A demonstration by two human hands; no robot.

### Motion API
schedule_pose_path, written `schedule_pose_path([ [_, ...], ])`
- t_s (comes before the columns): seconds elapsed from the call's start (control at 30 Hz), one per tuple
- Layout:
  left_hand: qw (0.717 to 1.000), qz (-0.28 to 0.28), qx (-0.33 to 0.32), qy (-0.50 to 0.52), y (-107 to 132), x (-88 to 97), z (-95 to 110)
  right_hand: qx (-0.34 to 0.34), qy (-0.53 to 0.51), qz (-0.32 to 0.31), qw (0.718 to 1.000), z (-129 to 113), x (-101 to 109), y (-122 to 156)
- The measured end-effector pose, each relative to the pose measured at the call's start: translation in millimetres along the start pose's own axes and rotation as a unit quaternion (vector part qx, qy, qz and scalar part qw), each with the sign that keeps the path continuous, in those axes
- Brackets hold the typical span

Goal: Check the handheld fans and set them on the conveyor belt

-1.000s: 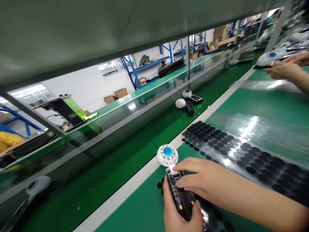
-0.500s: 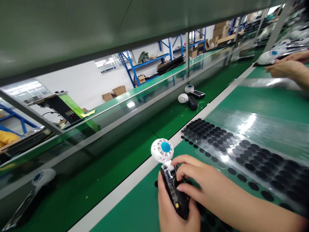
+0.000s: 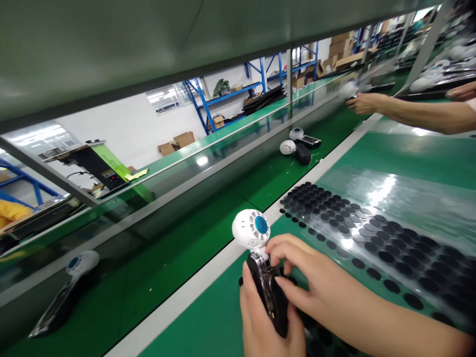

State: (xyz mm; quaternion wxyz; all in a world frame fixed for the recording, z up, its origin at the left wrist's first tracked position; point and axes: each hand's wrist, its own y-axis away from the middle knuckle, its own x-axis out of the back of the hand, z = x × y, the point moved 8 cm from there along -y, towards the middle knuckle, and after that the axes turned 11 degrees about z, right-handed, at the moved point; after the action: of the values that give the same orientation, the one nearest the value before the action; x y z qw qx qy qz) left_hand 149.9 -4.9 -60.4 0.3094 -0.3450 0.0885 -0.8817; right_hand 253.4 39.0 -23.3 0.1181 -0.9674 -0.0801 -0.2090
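A handheld device (image 3: 266, 277) with a white, vented round head, a blue disc and a black handle with a clear cover stands tilted in front of me. My left hand (image 3: 262, 325) wraps round the handle from below, thumb on one side and fingers on the other. From the right, my right hand (image 3: 297, 267) has its curled fingers at the neck and its thumb against the handle's side. What lies under these fingertips is hidden. Below my hands, black discs lie on the green worktop (image 3: 186, 322).
Similar devices (image 3: 301, 146) lie on the green conveyor belt (image 3: 208, 218), another (image 3: 67, 292) at left. Clear sheets of black round pads (image 3: 390, 243) cover the worktop at right. A co-worker's hand (image 3: 364, 103) reaches over the belt with a blurred white-headed device. A shelf panel (image 3: 148, 44) hangs overhead.
The devices on the belt have shifted right and away. The held device has turned, its blue disc now facing more to the right. The co-worker's hand has reached out over the belt.
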Motion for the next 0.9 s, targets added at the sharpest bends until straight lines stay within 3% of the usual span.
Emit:
schedule_pose_path([
  [0.17, 1.000, 0.000, -0.019, -0.023, -2.1, 1.5, 0.6, -0.087, -0.111, 0.005, 0.990, 12.7, -2.8, 1.3],
  [0.33, 0.999, -0.013, 0.007, -0.031, -4.7, 2.8, 1.0, -0.192, -0.279, -0.039, 0.940, 21.9, -20.8, 8.6],
  [0.77, 0.998, -0.010, -0.005, -0.057, -0.9, 3.0, 5.6, -0.213, -0.342, -0.022, 0.915, 26.5, -27.6, 9.8],
  [0.9, 0.998, -0.003, -0.010, -0.069, -1.6, 5.0, 6.8, -0.190, -0.350, -0.015, 0.917, 22.1, -27.4, 9.3],
])
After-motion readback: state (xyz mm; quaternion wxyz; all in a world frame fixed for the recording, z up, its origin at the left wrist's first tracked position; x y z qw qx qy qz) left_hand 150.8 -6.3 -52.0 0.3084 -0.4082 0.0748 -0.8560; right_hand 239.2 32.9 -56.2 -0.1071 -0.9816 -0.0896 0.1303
